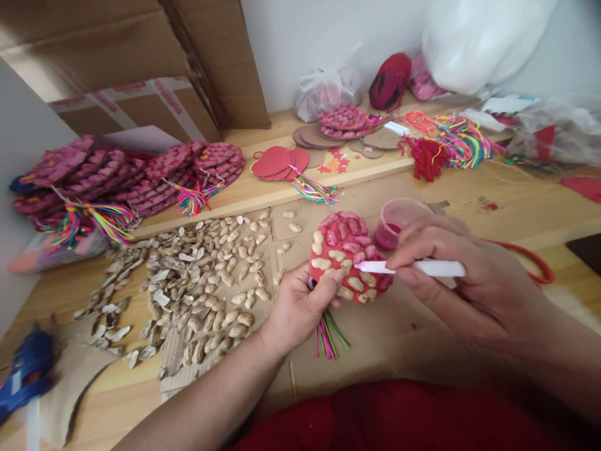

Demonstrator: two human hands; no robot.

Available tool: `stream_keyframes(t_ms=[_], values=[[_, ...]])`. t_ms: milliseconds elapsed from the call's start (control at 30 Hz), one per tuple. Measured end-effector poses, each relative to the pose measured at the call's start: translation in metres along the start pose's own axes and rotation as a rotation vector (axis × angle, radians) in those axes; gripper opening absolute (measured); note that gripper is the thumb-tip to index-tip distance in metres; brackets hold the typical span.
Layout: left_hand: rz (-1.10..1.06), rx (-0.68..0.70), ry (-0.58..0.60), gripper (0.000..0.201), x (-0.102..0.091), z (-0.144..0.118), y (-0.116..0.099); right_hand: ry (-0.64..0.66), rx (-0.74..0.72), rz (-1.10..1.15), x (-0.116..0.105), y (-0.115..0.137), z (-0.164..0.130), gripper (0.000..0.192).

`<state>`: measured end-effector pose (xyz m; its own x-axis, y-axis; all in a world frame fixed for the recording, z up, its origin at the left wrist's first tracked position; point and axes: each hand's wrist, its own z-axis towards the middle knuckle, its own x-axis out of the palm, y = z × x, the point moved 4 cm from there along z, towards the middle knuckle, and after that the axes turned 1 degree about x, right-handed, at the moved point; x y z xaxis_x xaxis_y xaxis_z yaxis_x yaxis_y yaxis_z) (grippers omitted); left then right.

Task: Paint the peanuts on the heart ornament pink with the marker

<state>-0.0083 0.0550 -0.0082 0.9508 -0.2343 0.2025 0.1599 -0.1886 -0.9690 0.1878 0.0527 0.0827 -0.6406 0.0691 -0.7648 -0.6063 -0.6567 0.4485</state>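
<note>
Your left hand [300,307] pinches the peanut disc [347,257]; your right hand [451,275] clamps the brush [413,268]. The near paint cup [399,222] could tip if your wrist bumps it.

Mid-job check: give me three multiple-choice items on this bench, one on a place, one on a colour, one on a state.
1. The loose peanut pile lies: A) beside the left hand, on its outer side; B) behind the cup; C) on the shelf.
2. The paint in the cup is: A) blue; B) pink-red; C) green.
3. The peanuts on the round piece are: A) all painted; B) none painted; C) partly painted.

A: pile sits left of that hand.
B: pink-red liquid shows.
C: upper peanuts pink, lower ones bare; the right hand holds a white brush there.
</note>
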Motion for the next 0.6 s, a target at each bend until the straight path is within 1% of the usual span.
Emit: stream_keyframes(t_ms=[167,300,433,600], values=[[0.021,0.005,-0.014,0.034,-0.0015,-0.0009,0.0011,-0.033,0.011,-0.040,-0.0016,0.0004,-0.0003,0.006],[0.008,0.005,-0.017,0.034,-0.0019,-0.0005,0.0026,-0.003,-0.015,-0.036,-0.0007,0.0033,-0.0004,0.005],[0.008,0.003,-0.013,0.034,-0.0010,0.0000,0.0021,0.024,-0.007,-0.040,-0.0008,0.0049,-0.0004,0.003],[0.019,0.001,-0.017,0.033,-0.0008,-0.0001,0.0007,0.003,0.010,-0.035,-0.0024,0.0054,0.0000,0.003]])
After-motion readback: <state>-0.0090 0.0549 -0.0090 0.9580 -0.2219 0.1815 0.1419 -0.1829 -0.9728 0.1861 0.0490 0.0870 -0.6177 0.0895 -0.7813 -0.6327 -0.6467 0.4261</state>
